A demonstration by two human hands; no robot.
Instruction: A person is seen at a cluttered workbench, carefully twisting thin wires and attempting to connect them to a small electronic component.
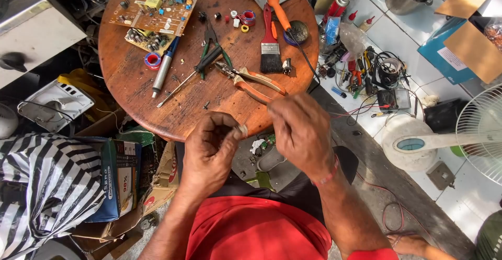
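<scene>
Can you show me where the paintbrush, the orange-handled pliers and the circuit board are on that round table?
paintbrush [270, 56], head view, on the dark bristles below the red handle.
orange-handled pliers [260, 78], head view, on the upper orange handle.
circuit board [155, 8], head view, on the middle of the brown board.

hands pinching small ring, round table

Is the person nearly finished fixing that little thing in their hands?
Hard to say. Already out on the round table: circuit boards, pliers, a brush. In hand: the left hand pinches a small ring-like part, the right hand works at it. The boards lie untouched.
</scene>
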